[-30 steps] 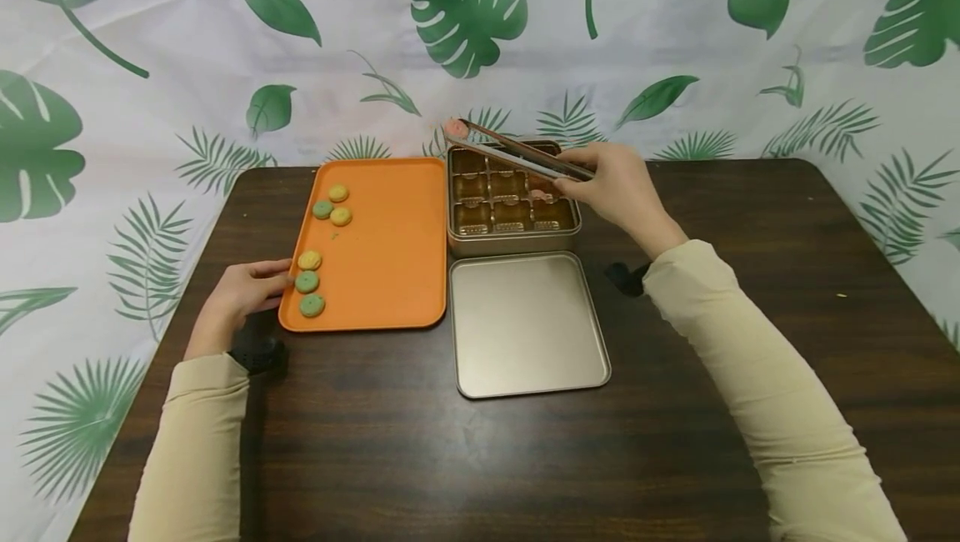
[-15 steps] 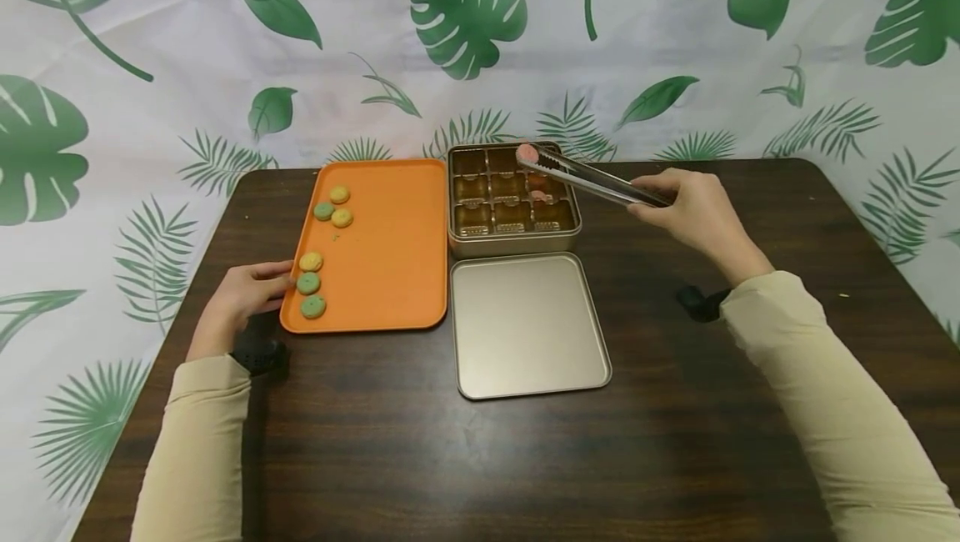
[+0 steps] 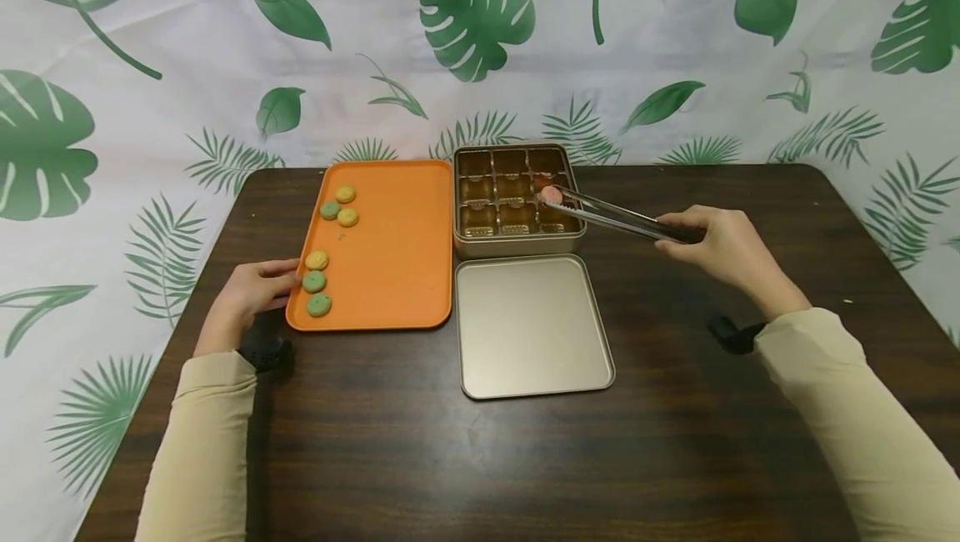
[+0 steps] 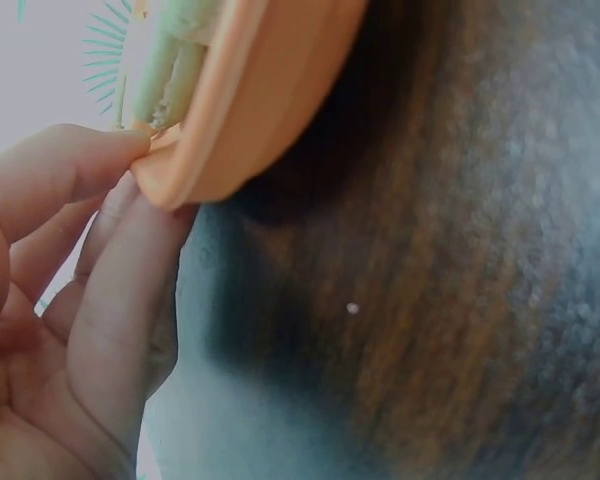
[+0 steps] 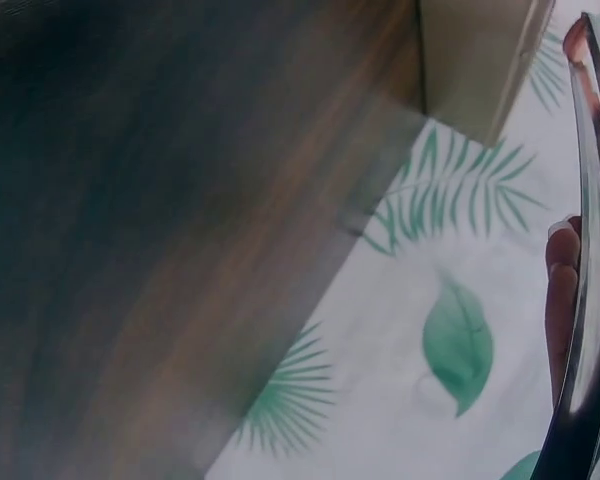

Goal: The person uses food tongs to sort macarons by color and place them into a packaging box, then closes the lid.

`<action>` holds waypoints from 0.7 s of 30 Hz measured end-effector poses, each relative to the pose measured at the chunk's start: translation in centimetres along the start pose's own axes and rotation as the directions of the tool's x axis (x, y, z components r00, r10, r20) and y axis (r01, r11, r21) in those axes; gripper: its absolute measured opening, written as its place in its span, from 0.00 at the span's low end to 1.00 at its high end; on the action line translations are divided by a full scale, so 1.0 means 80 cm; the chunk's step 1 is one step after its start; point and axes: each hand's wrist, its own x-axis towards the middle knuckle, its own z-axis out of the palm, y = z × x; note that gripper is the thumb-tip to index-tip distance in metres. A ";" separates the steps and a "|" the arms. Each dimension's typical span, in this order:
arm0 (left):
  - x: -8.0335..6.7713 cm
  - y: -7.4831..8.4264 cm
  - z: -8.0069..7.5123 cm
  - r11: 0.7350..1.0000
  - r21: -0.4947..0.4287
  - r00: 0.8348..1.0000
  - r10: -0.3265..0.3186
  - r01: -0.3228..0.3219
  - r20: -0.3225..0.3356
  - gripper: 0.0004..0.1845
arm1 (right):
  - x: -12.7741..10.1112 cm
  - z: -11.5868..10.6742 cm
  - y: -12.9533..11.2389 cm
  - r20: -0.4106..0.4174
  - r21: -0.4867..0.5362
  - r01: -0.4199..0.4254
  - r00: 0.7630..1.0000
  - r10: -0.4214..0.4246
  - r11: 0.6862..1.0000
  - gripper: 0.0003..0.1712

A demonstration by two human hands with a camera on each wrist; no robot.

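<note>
Right hand gripped tongs, a pink cookie between their tips over the right column of the box; contact unclear. Left hand pinched the rim of the orange tray, fingertips partly hidden.

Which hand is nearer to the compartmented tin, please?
Right. The right hand is right of the tin, holding tongs that reach over it; the left hand is farther off to its left, gripping the left edge of the orange tray.
</note>
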 end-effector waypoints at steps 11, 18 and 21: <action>0.002 -0.003 0.001 1.000 0.006 1.000 0.002 -0.002 0.001 0.31 | -0.009 0.004 0.015 0.009 -0.041 0.010 1.000 -0.009 0.999 0.22; 0.002 -0.002 0.001 1.000 0.018 1.000 0.001 -0.001 0.012 0.30 | -0.009 0.003 0.014 0.037 -0.034 -0.006 0.999 0.008 0.999 0.23; 0.002 0.000 0.002 1.000 0.025 1.000 0.000 -0.001 0.017 0.30 | -0.008 0.002 0.013 0.060 -0.020 -0.030 0.998 0.031 0.999 0.24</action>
